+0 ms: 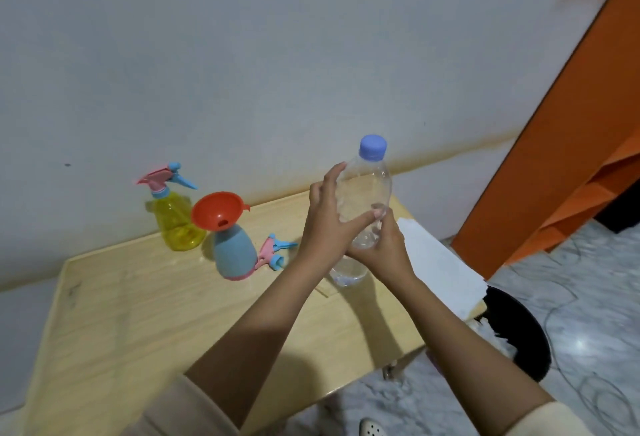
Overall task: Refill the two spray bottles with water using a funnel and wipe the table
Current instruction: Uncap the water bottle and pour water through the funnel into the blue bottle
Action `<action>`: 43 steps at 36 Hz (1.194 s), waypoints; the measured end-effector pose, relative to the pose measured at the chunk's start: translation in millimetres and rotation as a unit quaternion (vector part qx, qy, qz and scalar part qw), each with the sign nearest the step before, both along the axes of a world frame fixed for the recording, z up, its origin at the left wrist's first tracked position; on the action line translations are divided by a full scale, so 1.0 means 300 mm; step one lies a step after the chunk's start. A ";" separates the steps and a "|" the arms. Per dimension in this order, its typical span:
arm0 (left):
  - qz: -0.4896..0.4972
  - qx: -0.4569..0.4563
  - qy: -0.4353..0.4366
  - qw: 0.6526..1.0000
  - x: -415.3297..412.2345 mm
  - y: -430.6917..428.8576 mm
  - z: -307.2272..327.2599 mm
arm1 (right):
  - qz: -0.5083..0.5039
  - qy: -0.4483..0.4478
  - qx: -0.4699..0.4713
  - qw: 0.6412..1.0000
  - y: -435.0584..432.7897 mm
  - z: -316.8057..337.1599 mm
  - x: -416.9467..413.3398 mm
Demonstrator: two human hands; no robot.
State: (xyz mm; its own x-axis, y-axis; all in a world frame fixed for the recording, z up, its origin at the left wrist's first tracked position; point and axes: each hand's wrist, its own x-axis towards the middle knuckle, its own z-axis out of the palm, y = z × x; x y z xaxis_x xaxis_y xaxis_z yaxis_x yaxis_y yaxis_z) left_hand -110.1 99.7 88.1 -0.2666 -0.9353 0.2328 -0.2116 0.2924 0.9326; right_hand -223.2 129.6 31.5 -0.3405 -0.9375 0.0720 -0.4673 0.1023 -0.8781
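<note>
Seen from the head camera: both hands grip a clear plastic water bottle with a blue cap (367, 193) over a pale wooden table (138, 314). The left hand (329, 221) wraps its upper body and the right hand (386, 252) curls round it lower down. To the left, an orange plastic funnel (216, 214) sits in an open blue spray bottle (232, 255), with a yellow spray bottle (177, 222) beside it.

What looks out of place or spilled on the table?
No spill shows. A spray head lies beside the blue bottle, which carries the funnel. The cloth lies on the table's right edge. The water bottle in the left hand and right hand is capped.
</note>
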 end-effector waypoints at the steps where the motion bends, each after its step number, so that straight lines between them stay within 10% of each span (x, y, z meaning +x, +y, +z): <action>1: -0.015 0.004 -0.008 1.000 0.006 0.001 0.005 | 0.009 -0.010 0.005 1.000 0.003 0.004 -0.007; 16: -0.182 -0.034 -0.092 0.978 0.033 -0.118 0.258 | 0.120 -0.038 -0.059 0.990 -0.076 0.253 -0.055; 32: 0.044 -0.100 -0.109 0.988 -0.045 -0.098 0.270 | 0.058 -0.043 -0.096 0.993 -0.082 0.230 -0.011; 39: -0.224 0.016 -0.088 0.970 0.023 -0.148 0.318 | 0.077 -0.076 -0.073 0.991 -0.076 0.236 -0.053; 43: -0.216 0.018 -0.059 0.974 0.022 -0.153 0.303 | 0.087 -0.075 -0.062 0.991 -0.076 0.236 -0.063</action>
State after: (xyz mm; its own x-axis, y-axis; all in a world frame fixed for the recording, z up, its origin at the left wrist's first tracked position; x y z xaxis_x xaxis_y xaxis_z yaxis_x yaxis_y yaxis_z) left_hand -103.4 53.7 179.1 -0.6606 -0.7366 0.1452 -0.1828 0.3453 0.9205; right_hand -242.1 106.8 102.3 -0.1893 -0.9701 0.1521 -0.3320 -0.0826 -0.9397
